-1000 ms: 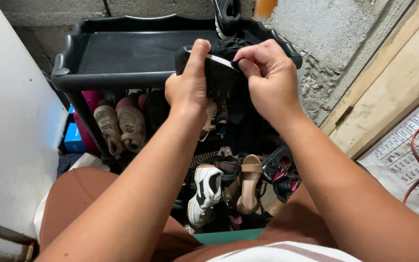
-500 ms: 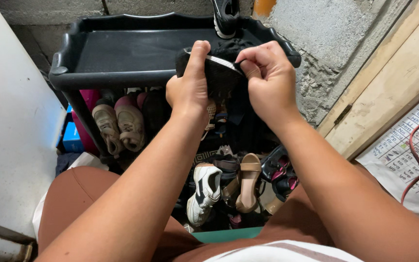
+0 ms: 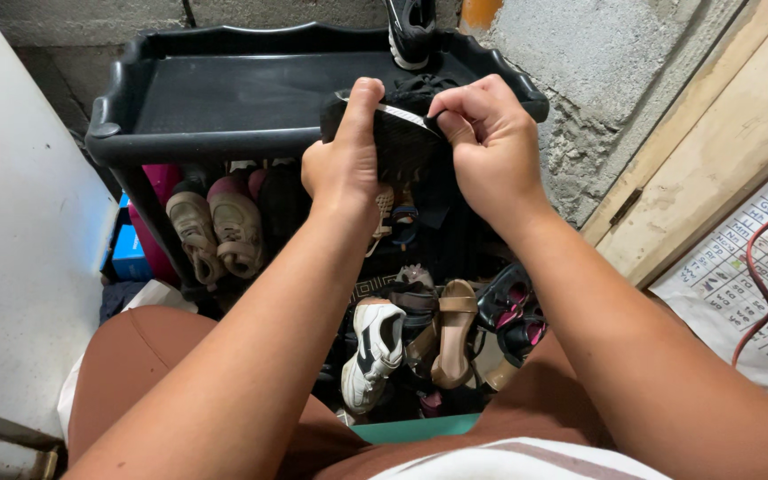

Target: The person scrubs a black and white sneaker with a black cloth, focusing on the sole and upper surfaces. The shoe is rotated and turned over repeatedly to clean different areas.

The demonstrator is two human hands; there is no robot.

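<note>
Head view | I see my left hand (image 3: 341, 169) and right hand (image 3: 489, 151) both clenched on a black shoe (image 3: 393, 129) | held sole-up above the front rim of the black shoe rack (image 3: 215, 142) | long axis left-right; toe direction unclear.
</note>
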